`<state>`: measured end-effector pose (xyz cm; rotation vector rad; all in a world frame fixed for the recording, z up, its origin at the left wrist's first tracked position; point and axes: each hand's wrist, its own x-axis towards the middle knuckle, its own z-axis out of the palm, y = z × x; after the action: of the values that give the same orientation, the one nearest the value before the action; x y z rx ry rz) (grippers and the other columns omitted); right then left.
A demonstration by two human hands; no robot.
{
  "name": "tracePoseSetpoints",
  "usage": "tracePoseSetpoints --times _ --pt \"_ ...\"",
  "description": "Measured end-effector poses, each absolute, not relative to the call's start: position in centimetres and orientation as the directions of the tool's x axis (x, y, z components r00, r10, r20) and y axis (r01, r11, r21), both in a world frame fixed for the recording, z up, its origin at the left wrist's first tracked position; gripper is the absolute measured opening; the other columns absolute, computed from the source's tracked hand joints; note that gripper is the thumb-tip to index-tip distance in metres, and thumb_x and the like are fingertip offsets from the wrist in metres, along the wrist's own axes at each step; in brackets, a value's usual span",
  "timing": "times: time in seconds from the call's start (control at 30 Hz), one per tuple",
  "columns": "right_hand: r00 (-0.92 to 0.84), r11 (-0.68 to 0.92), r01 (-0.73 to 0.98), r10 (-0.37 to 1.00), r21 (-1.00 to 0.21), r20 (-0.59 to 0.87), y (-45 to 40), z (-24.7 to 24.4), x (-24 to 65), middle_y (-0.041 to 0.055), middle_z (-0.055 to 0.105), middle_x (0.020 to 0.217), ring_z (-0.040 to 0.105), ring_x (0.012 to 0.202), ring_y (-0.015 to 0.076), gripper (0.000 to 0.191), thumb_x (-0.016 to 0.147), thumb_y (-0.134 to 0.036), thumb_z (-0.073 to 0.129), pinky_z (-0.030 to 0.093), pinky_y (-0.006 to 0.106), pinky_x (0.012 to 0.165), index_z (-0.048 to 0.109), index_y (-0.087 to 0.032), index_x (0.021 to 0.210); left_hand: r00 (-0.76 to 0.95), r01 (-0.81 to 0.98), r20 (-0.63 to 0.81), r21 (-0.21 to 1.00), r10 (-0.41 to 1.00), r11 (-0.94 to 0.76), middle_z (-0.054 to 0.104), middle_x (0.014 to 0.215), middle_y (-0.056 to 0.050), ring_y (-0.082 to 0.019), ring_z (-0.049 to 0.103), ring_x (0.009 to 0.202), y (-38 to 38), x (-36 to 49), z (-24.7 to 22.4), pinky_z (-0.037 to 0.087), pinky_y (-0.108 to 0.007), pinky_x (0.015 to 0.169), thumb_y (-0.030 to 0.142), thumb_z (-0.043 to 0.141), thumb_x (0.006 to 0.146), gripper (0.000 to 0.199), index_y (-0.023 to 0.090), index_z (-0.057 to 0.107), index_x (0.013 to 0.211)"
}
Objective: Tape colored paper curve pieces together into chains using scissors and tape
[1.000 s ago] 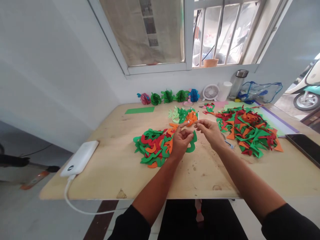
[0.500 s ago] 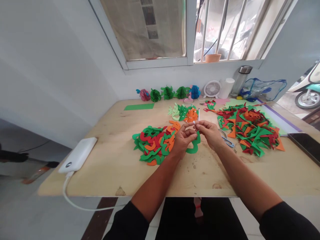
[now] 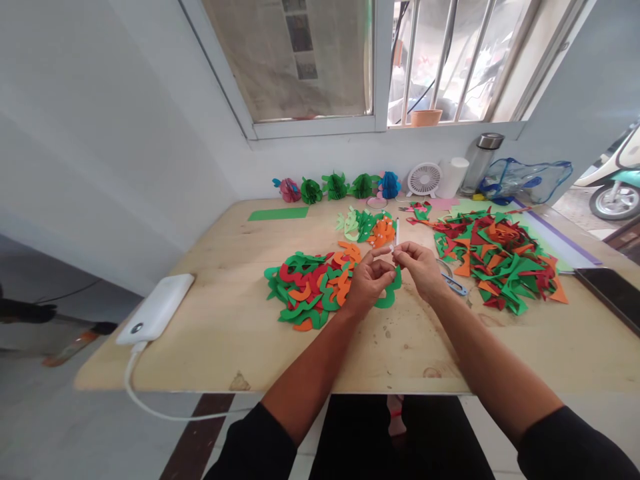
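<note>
My left hand (image 3: 371, 279) is over a green paper shape (image 3: 391, 291), its fingers curled together and the index finger stretched to the right. Fingertips of my right hand (image 3: 416, 264) are pinched just beside it. A tiny white piece (image 3: 392, 248) shows between the two hands; what else the fingers hold is too small to tell. A white pen-like stick (image 3: 397, 231) stands out just beyond them. Left of my hands lies a pile of curved green, red and orange paper cutouts (image 3: 310, 287). Orange pieces with white spots (image 3: 383, 230) lie behind.
Paper scraps (image 3: 500, 253) are heaped at the right, near a blue cutter (image 3: 454, 285) and a phone (image 3: 610, 293). Several folded paper figures (image 3: 337, 186), a small fan (image 3: 424, 179) and a bottle (image 3: 483, 163) line the wall. A power bank (image 3: 157, 310) lies left.
My right hand's fingertips have moved slightly away from my left index finger, leaving a small gap. The left index finger now points out straighter.
</note>
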<state>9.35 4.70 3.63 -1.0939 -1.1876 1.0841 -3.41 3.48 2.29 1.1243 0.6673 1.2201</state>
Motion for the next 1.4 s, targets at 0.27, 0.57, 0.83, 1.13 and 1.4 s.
tracePoseSetpoints --times 0.27,0.57,0.83,1.13,1.4 --pt "0.033 0.178 -0.052 0.984 -0.983 0.176 4.8 3.3 9.6 -0.0032 0.055 0.057 0.046 0.055 0.0100 0.014 0.067 -0.031 0.064 0.036 0.024 0.053 0.059 -0.018 0.067 0.231 -0.315 0.171 0.945 0.958 -0.093 0.060 0.065 0.003 -0.009 0.055 0.060 3.5 -3.2 1.9 0.040 -0.021 0.059 0.018 0.068 0.062 0.049 0.016 0.051 0.109" --pt "0.062 0.209 -0.025 0.976 -0.978 0.207 4.9 3.1 9.9 -0.0034 0.053 0.055 0.046 0.053 0.0103 0.012 0.068 -0.029 0.063 0.037 0.024 0.053 0.058 -0.019 0.066 0.093 -0.226 0.103 0.971 0.990 -0.080 0.058 0.067 0.004 -0.007 0.049 0.051 3.4 -4.0 2.4 0.035 -0.016 0.043 0.022 0.066 0.066 0.049 0.016 0.049 0.111" --pt "-0.059 0.207 0.092 0.978 -0.974 0.203 4.8 3.2 10.2 -0.0003 0.059 0.067 0.048 0.061 0.0113 0.009 0.068 -0.027 0.061 0.038 0.024 0.056 0.060 -0.018 0.067 0.061 -0.139 0.094 0.987 0.994 -0.085 0.057 0.072 0.003 -0.005 0.048 0.048 3.4 -4.2 2.4 0.035 -0.014 0.038 0.020 0.063 0.069 0.049 0.018 0.050 0.116" --pt "-0.172 0.288 0.279 0.954 -0.916 0.247 4.6 3.1 10.2 -0.0011 0.058 0.063 0.047 0.057 0.0113 0.011 0.072 -0.028 0.059 0.036 0.025 0.053 0.059 -0.018 0.068 0.090 -0.102 0.145 0.986 0.985 -0.135 0.059 0.073 0.002 -0.007 0.054 0.058 3.4 -4.4 2.4 0.040 -0.014 0.049 0.013 0.058 0.071 0.047 0.018 0.048 0.117" --pt "-0.027 0.262 0.201 0.965 -0.944 0.262 4.9 3.1 10.4 0.0007 0.063 0.070 0.055 0.064 0.0136 0.011 0.072 -0.028 0.059 0.041 0.026 0.058 0.058 -0.018 0.077 0.204 -0.133 0.135 0.985 0.970 -0.109 0.058 0.070 0.003 -0.007 0.053 0.057 3.7 -4.3 2.0 0.040 -0.016 0.050 0.015 0.059 0.067 0.046 0.016 0.051 0.113"
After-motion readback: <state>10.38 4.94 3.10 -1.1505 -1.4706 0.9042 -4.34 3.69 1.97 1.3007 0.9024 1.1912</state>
